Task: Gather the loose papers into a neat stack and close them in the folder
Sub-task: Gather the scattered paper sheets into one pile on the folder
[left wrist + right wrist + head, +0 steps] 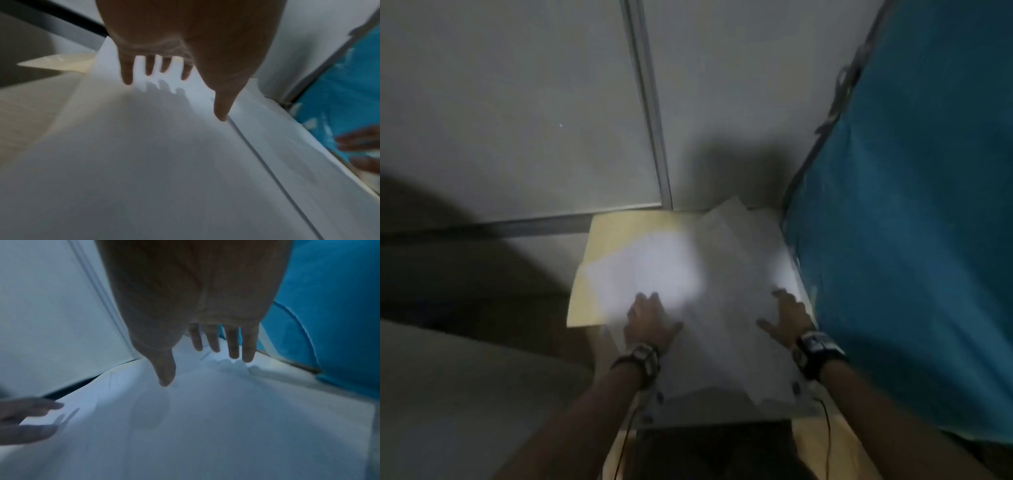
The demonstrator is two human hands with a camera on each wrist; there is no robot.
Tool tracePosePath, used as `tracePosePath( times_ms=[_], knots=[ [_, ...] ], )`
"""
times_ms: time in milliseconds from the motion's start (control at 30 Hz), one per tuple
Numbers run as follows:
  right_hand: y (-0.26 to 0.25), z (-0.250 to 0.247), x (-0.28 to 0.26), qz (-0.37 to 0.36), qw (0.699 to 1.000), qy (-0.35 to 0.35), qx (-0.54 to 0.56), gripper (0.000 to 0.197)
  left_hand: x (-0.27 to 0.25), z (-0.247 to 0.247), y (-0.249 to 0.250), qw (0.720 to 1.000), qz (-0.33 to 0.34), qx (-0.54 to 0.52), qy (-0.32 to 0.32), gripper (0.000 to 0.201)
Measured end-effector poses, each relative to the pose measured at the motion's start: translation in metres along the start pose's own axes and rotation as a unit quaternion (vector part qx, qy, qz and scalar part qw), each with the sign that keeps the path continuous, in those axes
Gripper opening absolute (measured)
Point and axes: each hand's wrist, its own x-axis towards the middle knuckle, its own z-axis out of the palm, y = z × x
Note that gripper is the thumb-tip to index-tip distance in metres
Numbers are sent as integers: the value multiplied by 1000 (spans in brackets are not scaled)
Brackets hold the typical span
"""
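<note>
Several white papers point(709, 274) lie fanned and overlapping on a cream folder point(613, 236), which lies open and flat in the corner of the surface. My left hand point(650, 318) lies flat on the left sheets point(144, 162), its fingers point(126, 74) straight and spread. My right hand point(787, 318) hovers low over the right sheets point(205, 418) with straight fingers point(248, 347) and the thumb out to the side. Neither hand holds anything. The head view is blurred.
A blue fabric mass point(911, 222) rises close along the right edge of the papers. Pale wall panels with a metal strip point(647, 102) stand behind the folder. Cables point(827, 431) run from both wrists. A dark shape point(715, 448) sits near me below the papers.
</note>
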Motion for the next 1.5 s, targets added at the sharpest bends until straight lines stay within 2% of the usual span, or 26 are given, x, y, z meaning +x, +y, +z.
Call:
tracePosePath(
  times_ms=[67, 100, 167, 333, 400, 433, 467, 500, 533, 567, 600, 633, 667, 700, 800, 833, 967, 1033, 1100, 1167, 1200, 1267, 1300, 1367, 1433, 1500],
  knots=[
    [1, 11, 7, 52, 998, -14, 14, 114, 13, 7, 2, 997, -68, -31, 29, 116],
    [3, 17, 8, 64, 998, -26, -2, 118, 17, 12, 4, 995, -99, -33, 9, 123],
    [4, 33, 3, 60, 997, -44, -26, 122, 19, 24, 9, 994, -103, -29, -29, 130],
    [-6, 45, 7, 63, 997, 7, -33, 125, 25, 42, 23, 999, 7, -17, -43, 118],
    [-7, 46, 12, 83, 996, 41, 15, 126, 31, 40, 28, 995, 78, -33, -50, 107],
    [-5, 44, 14, 94, 992, 59, 54, 127, 32, 35, 30, 993, 108, -46, -30, 102],
    [-1, 44, 16, 99, 988, 75, 97, 126, 32, 28, 28, 991, 120, -63, 20, 96],
    [2, 43, 19, 96, 983, 84, 136, 123, 33, 20, 24, 987, 101, -77, 99, 91],
    [7, 43, 23, 87, 979, 89, 163, 118, 32, 12, 16, 977, 43, -103, 184, 88],
    [10, 42, 25, 82, 976, 90, 178, 113, 32, 2, 7, 960, -47, -146, 234, 88],
    [10, 43, 28, 77, 974, 96, 193, 108, 32, -7, -3, 941, -145, -192, 238, 93],
    [8, 41, 30, 79, 971, 97, 205, 104, 32, -13, -12, 923, -231, -229, 207, 99],
    [5, 42, 33, 77, 969, 96, 215, 100, 30, -17, -19, 909, -283, -257, 166, 103],
    [-2, 41, 36, 76, 970, 90, 213, 96, 29, -18, -22, 899, -300, -288, 141, 103],
    [-22, 43, 43, 59, 974, 70, 206, 89, 28, -15, -16, 855, -275, -415, 148, 88],
    [-28, 43, 43, 60, 975, 65, 203, 87, 28, -13, -12, 855, -263, -417, 159, 79],
    [-36, 33, 46, 94, 993, 44, 51, 77, 24, -10, 2, 922, -147, -323, 155, 23],
    [-32, 23, 50, 123, 992, 14, 40, 69, 24, -12, 1, 904, -82, -389, 158, 12],
    [-24, 12, 53, 132, 980, 4, 151, 56, 25, -16, -3, 873, -30, -446, 197, 17],
    [-16, -3, 51, 128, 942, 31, 310, 42, 31, -17, -11, 855, -31, -469, 218, 27],
    [-12, -10, 48, 132, 922, 42, 361, 38, 35, -16, -15, 854, -45, -479, 198, 31],
    [-7, -20, 43, 134, 903, 42, 407, 47, 41, -12, -20, 859, -73, -493, 116, 65],
    [-9, -25, 41, 124, 905, 30, 405, 53, 41, -11, -19, 864, -80, -490, 77, 82],
    [-11, -30, 41, 87, 929, -8, 359, 47, 42, -4, -14, 879, -81, -467, 50, 89],
    [-15, -36, 46, 56, 963, -1, 264, 30, 41, 1, -9, 883, -100, -452, 76, 75],
    [-21, -51, 48, 67, 979, 32, 191, 14, 37, 4, -8, 875, -108, -463, 90, 57]
  ],
)
